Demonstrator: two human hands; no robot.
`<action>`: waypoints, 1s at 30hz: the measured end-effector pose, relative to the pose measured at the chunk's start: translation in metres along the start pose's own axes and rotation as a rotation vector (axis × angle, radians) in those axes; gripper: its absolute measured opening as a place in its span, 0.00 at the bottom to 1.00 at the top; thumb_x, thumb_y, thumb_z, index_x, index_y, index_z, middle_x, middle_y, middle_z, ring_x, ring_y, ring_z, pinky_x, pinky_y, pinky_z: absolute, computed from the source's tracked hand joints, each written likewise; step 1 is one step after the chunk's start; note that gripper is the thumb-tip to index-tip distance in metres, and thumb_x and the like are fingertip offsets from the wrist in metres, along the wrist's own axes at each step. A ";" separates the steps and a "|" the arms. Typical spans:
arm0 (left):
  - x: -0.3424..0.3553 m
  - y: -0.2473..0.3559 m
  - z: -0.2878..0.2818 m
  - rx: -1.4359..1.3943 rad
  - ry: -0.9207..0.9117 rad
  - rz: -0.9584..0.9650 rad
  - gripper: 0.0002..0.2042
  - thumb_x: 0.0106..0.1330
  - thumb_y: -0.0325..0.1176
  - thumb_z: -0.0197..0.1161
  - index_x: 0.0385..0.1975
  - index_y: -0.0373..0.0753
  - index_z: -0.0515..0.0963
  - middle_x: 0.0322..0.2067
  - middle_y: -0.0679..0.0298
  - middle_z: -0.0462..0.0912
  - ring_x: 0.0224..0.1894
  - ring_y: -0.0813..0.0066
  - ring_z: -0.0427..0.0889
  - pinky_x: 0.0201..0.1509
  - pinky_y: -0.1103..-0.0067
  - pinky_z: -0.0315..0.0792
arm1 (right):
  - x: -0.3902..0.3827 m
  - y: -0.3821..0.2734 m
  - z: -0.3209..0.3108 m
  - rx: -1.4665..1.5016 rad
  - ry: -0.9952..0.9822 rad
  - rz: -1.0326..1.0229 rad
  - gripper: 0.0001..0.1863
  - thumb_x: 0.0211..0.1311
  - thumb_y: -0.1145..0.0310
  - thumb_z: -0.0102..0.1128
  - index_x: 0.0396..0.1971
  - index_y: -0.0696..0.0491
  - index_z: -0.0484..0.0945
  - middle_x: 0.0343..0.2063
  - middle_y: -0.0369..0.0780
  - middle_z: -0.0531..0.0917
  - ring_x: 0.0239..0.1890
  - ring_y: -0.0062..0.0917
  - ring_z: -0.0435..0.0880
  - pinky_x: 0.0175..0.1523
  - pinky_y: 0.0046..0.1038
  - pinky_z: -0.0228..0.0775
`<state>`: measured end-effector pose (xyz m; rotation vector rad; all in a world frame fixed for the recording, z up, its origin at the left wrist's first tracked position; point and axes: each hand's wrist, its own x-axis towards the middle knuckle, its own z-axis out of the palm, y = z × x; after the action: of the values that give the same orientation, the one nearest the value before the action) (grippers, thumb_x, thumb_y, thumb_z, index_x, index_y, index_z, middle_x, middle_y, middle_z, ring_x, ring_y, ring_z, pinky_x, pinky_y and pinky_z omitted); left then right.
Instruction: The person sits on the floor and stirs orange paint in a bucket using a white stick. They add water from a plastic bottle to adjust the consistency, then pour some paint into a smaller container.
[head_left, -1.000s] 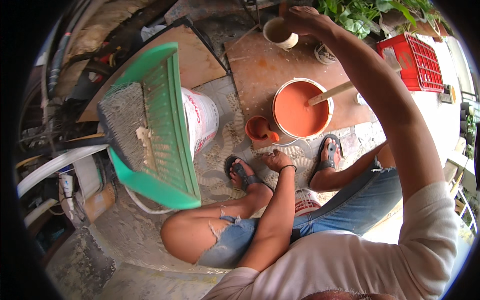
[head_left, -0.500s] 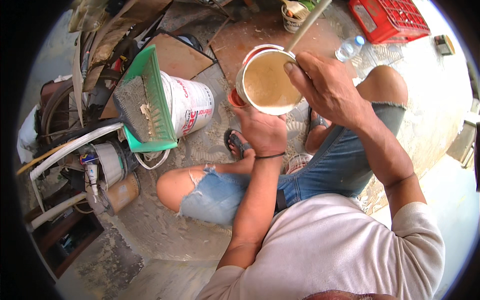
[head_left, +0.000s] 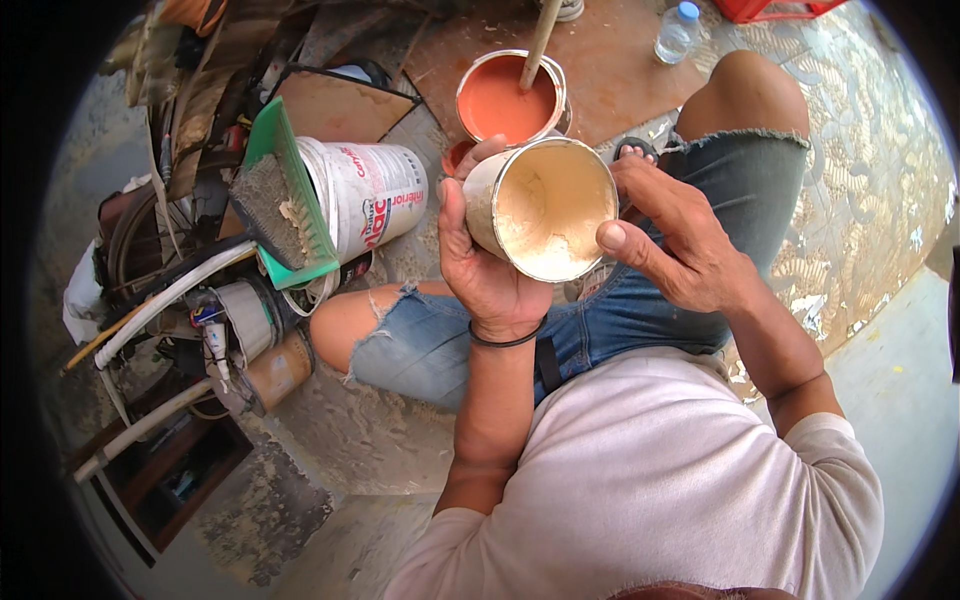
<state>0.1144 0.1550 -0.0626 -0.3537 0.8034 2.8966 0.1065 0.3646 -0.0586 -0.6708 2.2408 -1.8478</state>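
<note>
One can [head_left: 482, 205] in left hand [head_left: 492, 285], middle, right hand [head_left: 692, 245] wide beside it, one orange paint bucket [head_left: 560, 92], top middle

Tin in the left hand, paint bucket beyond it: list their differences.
The tin is tipped in the left hand; the bucket stands upright, unheld. The tin is cream inside; the bucket holds orange paint. The bucket has a stick in it; the tin has none. Both are round and open.

Green dustpan [head_left: 284, 155] beside a white bucket [head_left: 368, 195]
</note>
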 end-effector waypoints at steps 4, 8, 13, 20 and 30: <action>-0.002 -0.009 0.008 0.026 -0.014 -0.041 0.27 0.84 0.51 0.45 0.66 0.34 0.71 0.61 0.51 0.80 0.65 0.56 0.79 0.72 0.58 0.71 | -0.015 0.001 -0.008 -0.027 -0.001 -0.077 0.25 0.72 0.54 0.67 0.53 0.61 0.78 0.39 0.49 0.79 0.40 0.43 0.80 0.47 0.41 0.72; -0.001 -0.021 0.016 0.020 -0.014 -0.102 0.26 0.84 0.52 0.45 0.64 0.34 0.72 0.59 0.52 0.82 0.64 0.57 0.80 0.71 0.59 0.72 | -0.031 0.013 -0.007 -0.062 0.115 -0.151 0.20 0.68 0.63 0.71 0.51 0.60 0.78 0.36 0.49 0.78 0.37 0.43 0.79 0.45 0.42 0.72; -0.008 -0.035 0.009 0.004 0.037 -0.162 0.31 0.81 0.59 0.49 0.65 0.35 0.71 0.63 0.53 0.79 0.67 0.58 0.77 0.74 0.59 0.68 | -0.058 0.011 -0.002 0.078 0.129 0.117 0.10 0.68 0.73 0.69 0.44 0.60 0.79 0.29 0.47 0.78 0.29 0.40 0.79 0.37 0.38 0.72; -0.033 -0.055 -0.021 0.158 0.190 -0.130 0.32 0.79 0.60 0.52 0.69 0.38 0.71 0.66 0.54 0.77 0.68 0.54 0.76 0.73 0.55 0.68 | -0.081 0.009 0.021 -0.091 0.252 0.082 0.19 0.63 0.63 0.76 0.43 0.60 0.80 0.39 0.46 0.83 0.38 0.40 0.84 0.39 0.36 0.77; -0.036 -0.040 -0.014 0.185 0.112 -0.128 0.24 0.79 0.50 0.54 0.59 0.34 0.70 0.55 0.49 0.81 0.59 0.59 0.81 0.69 0.63 0.73 | -0.024 -0.016 0.005 -0.531 -0.306 -0.302 0.38 0.47 0.53 0.81 0.57 0.56 0.78 0.58 0.44 0.83 0.64 0.37 0.80 0.79 0.67 0.45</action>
<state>0.1587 0.1797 -0.0851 -0.5293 1.0172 2.6780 0.1330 0.3686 -0.0477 -1.3365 2.5208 -1.1203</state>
